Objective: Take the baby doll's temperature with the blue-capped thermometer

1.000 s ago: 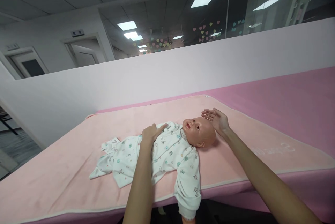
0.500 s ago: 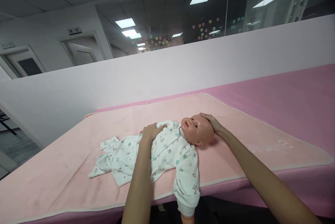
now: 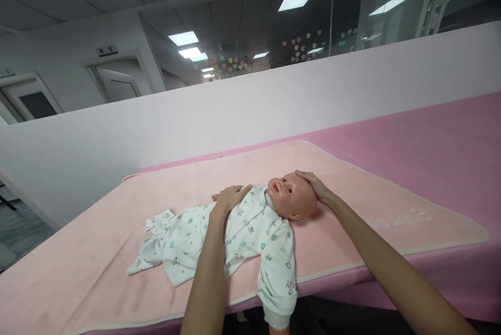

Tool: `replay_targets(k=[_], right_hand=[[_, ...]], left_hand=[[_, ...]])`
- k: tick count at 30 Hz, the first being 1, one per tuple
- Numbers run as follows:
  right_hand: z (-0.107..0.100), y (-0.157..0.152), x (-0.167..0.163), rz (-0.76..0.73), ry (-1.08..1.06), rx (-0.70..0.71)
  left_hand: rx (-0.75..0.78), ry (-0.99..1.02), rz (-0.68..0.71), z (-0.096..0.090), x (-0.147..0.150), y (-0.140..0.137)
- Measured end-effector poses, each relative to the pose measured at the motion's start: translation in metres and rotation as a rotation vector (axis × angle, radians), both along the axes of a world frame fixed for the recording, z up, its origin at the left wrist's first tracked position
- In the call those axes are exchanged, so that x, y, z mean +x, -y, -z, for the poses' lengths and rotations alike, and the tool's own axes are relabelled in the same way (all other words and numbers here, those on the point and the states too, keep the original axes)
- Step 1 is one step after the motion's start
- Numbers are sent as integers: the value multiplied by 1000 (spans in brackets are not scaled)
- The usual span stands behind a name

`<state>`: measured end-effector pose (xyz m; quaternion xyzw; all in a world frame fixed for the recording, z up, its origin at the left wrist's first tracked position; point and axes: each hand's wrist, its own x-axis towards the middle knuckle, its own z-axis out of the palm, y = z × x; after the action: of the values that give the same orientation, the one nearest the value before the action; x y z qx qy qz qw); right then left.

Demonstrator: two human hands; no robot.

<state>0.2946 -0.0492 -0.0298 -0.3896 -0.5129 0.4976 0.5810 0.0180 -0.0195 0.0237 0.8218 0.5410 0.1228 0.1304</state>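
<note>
A baby doll [image 3: 293, 197] lies on its back, its head to the right and its legs to the left. It wears a white outfit [image 3: 250, 225] with small printed figures and snaps down the front. My left hand [image 3: 231, 200] rests across the doll's chest with its fingers laid out flat toward the far shoulder. Against the crown of the doll's head lies my right hand [image 3: 313, 184], open, the fingers spread along the top. The doll's near arm hangs over the front edge, and its far hand [image 3: 215, 197] peeks out beyond my left hand.
Beneath the doll is a peach blanket [image 3: 105, 241] with a pale edge, spread over a pink surface [image 3: 438, 136]. A low white wall [image 3: 235, 116] runs along the back, with glass above it bearing heart stickers. Doors stand at the far left.
My left hand has slid slightly along the chest toward the doll's head, uncovering more of its far hand. My right hand keeps its place on the head. The camera view has shifted a little.
</note>
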Motion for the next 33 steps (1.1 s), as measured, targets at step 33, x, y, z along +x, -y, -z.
replay_targets(k=[33], right_hand=[[-3, 1, -1, -4, 29, 47]], left_hand=[[-50, -123, -86, -10, 15, 6]])
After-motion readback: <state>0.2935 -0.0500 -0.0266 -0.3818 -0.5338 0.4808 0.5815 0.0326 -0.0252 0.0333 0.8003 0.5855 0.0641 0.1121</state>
